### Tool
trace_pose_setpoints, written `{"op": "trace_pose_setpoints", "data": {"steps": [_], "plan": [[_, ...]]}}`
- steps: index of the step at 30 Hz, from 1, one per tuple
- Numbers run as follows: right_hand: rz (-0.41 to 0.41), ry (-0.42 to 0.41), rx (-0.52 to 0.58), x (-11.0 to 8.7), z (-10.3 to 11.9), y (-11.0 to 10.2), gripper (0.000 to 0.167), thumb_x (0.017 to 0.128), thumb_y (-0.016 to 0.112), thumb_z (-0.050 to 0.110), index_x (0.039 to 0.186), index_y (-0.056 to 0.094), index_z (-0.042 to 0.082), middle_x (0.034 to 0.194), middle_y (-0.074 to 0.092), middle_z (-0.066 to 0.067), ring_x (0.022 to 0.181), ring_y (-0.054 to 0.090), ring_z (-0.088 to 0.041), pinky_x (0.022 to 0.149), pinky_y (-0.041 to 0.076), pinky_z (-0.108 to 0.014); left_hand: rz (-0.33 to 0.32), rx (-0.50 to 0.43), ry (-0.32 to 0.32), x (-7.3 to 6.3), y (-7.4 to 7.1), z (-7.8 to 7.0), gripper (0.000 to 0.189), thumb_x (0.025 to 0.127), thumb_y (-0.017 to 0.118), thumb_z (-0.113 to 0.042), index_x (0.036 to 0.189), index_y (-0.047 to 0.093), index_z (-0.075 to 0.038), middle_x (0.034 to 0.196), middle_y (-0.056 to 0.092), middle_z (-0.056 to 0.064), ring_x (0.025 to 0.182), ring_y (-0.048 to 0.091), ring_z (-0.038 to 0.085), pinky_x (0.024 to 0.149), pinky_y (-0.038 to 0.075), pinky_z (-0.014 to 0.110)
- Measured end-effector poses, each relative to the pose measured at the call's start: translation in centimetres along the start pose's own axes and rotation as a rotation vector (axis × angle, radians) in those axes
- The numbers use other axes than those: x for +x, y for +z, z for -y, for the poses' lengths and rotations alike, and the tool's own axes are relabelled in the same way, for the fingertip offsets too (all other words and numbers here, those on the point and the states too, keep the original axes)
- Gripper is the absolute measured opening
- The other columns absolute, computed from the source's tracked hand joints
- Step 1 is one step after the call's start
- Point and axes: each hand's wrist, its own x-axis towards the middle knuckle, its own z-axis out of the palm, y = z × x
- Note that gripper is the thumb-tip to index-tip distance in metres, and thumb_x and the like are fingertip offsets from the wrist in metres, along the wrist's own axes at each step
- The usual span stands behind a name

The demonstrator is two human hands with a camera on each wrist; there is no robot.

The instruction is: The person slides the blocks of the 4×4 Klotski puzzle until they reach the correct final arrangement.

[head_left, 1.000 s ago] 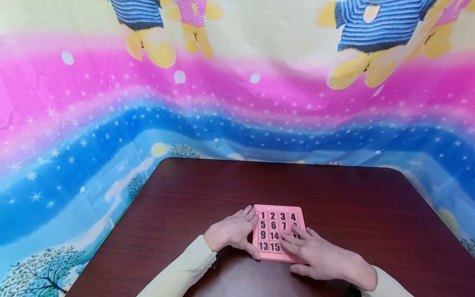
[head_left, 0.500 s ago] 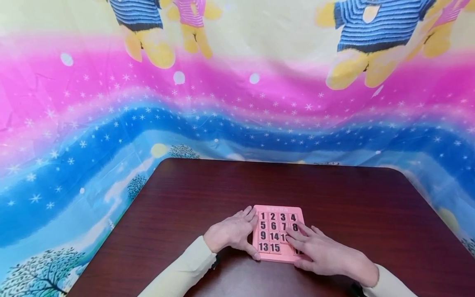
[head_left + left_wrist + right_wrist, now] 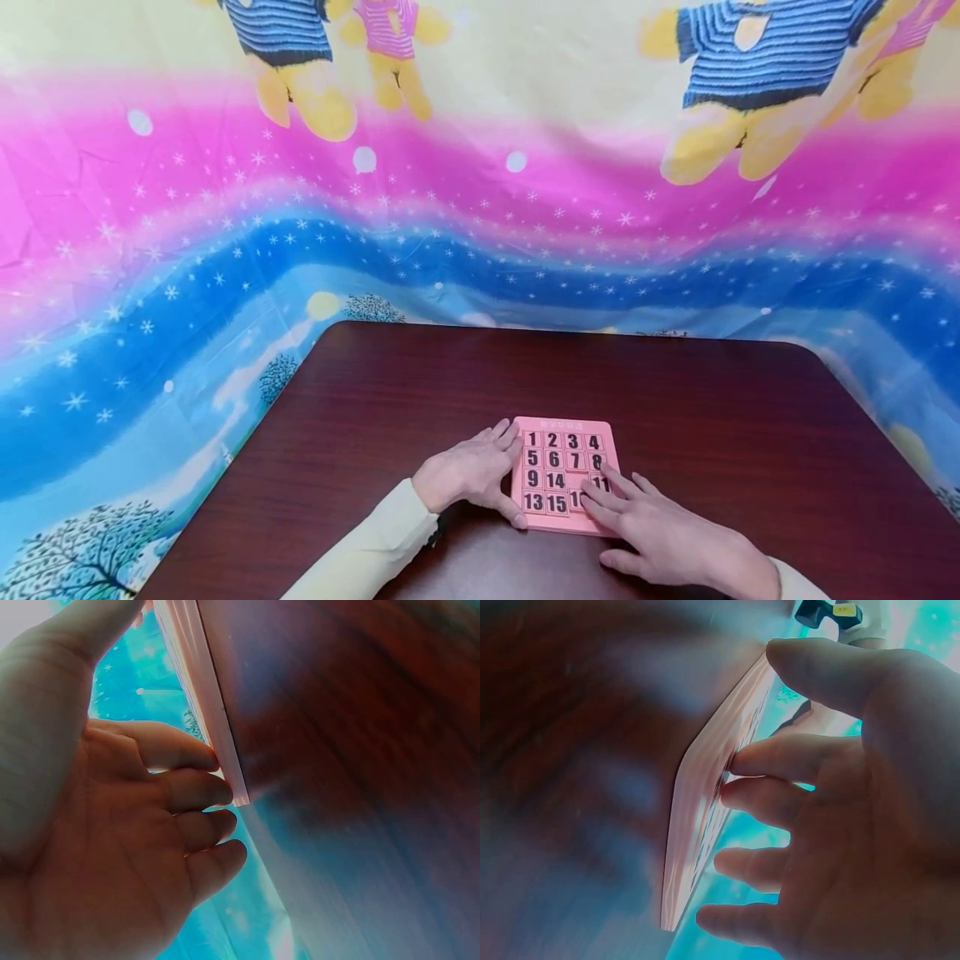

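A pink number slide puzzle (image 3: 561, 425) lies flat on the dark wooden table. My left hand (image 3: 471, 472) rests along its left side, fingertips by the upper left edge and thumb at the lower left corner. In the left wrist view those fingers (image 3: 199, 791) lie against the puzzle's side. With fairly straight fingers, my right hand (image 3: 663, 533) touches the tiles at lower right. A partly covered tile starting with 1 (image 3: 575, 500) sits in the bottom row beside tile 15 (image 3: 556, 503). Above it a gap shows, between tile 14 (image 3: 555, 481) and tile 11 (image 3: 600, 482). The bottom right tile is hidden.
The brown table (image 3: 450, 375) has rounded far corners. Behind it hangs a colourful cloth (image 3: 480, 208) with bears and snowflakes.
Under my right fingers, the tile marked 10 has slid down from the third row into the bottom row. My right hand has shifted slightly right and down; the left stays put.
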Motion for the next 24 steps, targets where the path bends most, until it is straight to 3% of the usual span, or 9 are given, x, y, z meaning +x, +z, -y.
{"op": "trace_pose_setpoints", "data": {"steps": [9,24], "plan": [[0.054,0.017,0.047,0.1,0.2,-0.7,0.058,0.093,0.06,0.047,0.143,0.053,0.019,0.152,0.047,-0.008,0.145,0.033,-0.041,0.107,0.033,-0.07,-0.003,0.008,0.01,0.0,-0.1,0.1,0.117,0.067,0.07,-0.077,0.154,0.031,-0.008,0.164,0.021,0.011,0.153,0.016,0.025,0.125,0.022,0.035],[0.048,-0.002,0.017,0.5,0.2,-1.0,0.058,0.094,0.059,0.048,0.143,0.053,0.017,0.151,0.048,-0.008,0.144,0.035,-0.04,0.105,0.037,-0.069,0.002,0.005,0.012,0.1,-0.1,0.0,0.119,0.067,0.07,-0.077,0.155,0.029,-0.007,0.164,0.019,0.012,0.153,0.016,0.025,0.125,0.022,0.034]]}}
